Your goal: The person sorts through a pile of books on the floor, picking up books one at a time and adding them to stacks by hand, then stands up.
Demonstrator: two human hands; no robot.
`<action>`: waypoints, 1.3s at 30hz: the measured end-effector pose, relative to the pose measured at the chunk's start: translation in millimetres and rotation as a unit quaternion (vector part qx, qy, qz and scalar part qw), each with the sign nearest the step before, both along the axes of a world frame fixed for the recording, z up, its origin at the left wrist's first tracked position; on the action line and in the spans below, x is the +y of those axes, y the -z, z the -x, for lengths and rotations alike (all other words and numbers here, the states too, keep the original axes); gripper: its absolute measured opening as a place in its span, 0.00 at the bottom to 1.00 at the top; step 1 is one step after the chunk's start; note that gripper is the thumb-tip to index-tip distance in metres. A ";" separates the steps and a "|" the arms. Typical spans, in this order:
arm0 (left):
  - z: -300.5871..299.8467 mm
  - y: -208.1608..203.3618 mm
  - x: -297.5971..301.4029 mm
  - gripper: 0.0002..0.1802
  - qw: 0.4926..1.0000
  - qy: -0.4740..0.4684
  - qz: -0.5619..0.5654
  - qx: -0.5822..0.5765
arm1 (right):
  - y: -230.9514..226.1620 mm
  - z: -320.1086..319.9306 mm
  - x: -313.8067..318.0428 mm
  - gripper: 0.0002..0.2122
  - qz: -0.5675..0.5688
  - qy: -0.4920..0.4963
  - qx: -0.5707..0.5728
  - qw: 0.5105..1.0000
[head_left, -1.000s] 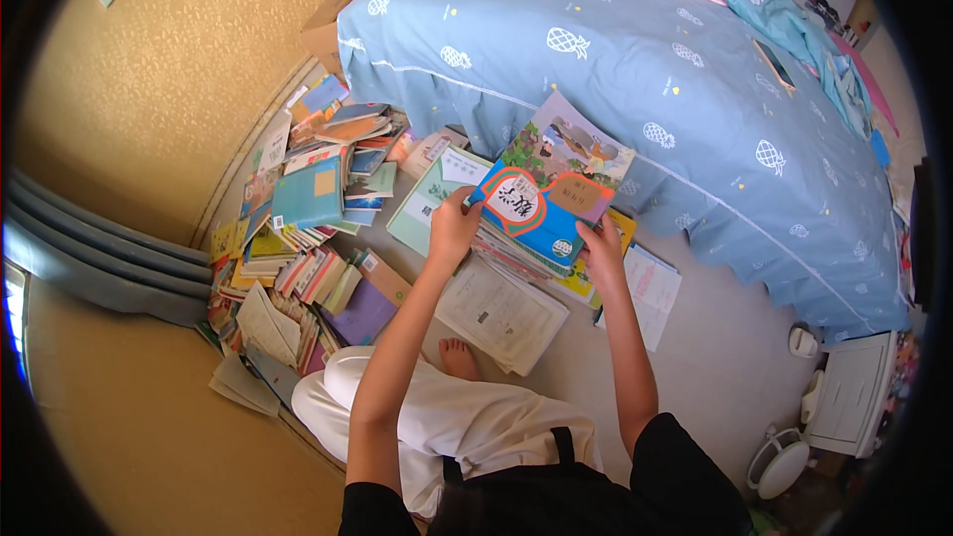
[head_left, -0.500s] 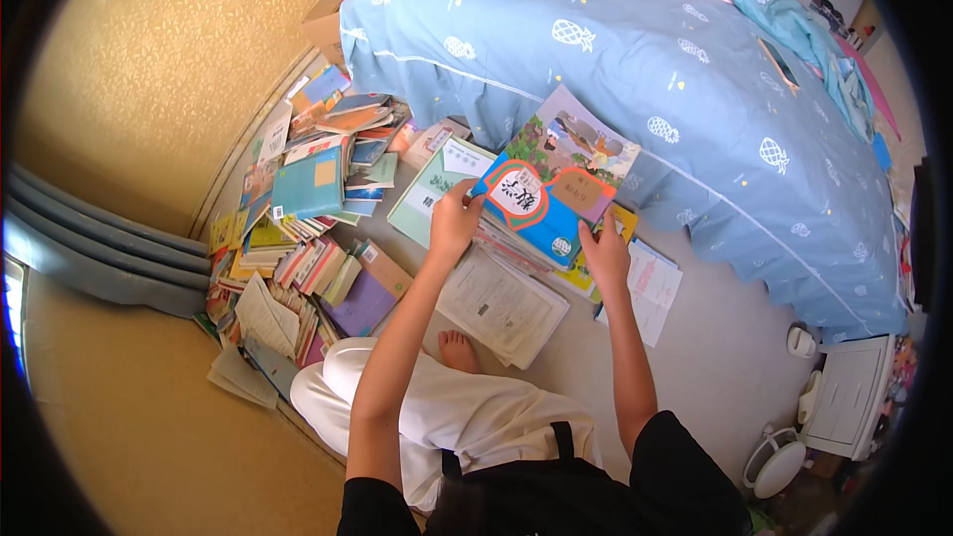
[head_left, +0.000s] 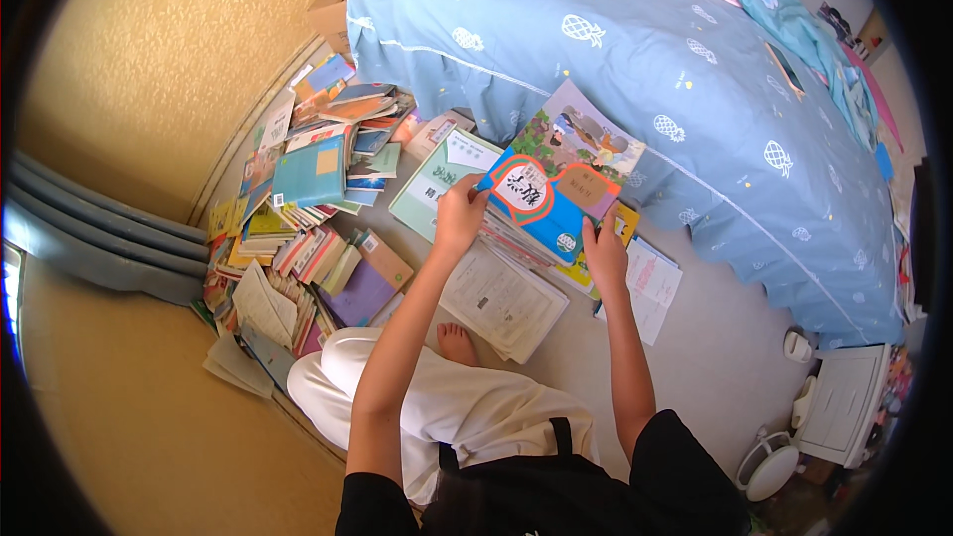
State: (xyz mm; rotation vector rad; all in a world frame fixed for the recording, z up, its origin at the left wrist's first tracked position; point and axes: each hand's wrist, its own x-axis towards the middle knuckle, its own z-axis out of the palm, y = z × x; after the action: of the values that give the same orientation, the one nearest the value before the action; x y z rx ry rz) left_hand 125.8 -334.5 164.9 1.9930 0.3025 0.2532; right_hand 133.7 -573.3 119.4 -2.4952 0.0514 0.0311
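Between my two hands is a textbook (head_left: 571,169) with a picture of figures and greenery above a blue lower part. My left hand (head_left: 462,210) grips its left corner, fingers closed on the edge. The right corner is pinched by my right hand (head_left: 605,250), thumb on the cover. Under the textbook is a stack of books, partly hidden. A pale green book (head_left: 427,194) lies to the left of it, and a yellow book (head_left: 625,222) shows at the right. Nearer to me rests a pile of printed papers (head_left: 504,306).
A large heap of books (head_left: 313,179) spreads along the wall at the left. The bed (head_left: 596,60) with a blue pineapple-print cover stands ahead. White sheets (head_left: 652,290) lie right of the stack; a small white cabinet (head_left: 844,402) stands at the far right.
Both hands still hold the textbook, which has hardly moved. The whole view has shifted slightly.
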 end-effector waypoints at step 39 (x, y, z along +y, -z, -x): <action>101.9 41.2 91.9 0.12 0.996 0.074 0.041 0.031 | 65.3 121.6 52.2 0.21 -0.493 0.004 0.096 0.865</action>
State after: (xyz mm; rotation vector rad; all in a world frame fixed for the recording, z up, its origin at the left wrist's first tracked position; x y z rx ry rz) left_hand 24.0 -242.6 123.6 1.9346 0.1998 0.0840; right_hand 12.1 -521.0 54.1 -1.4527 0.0989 0.2412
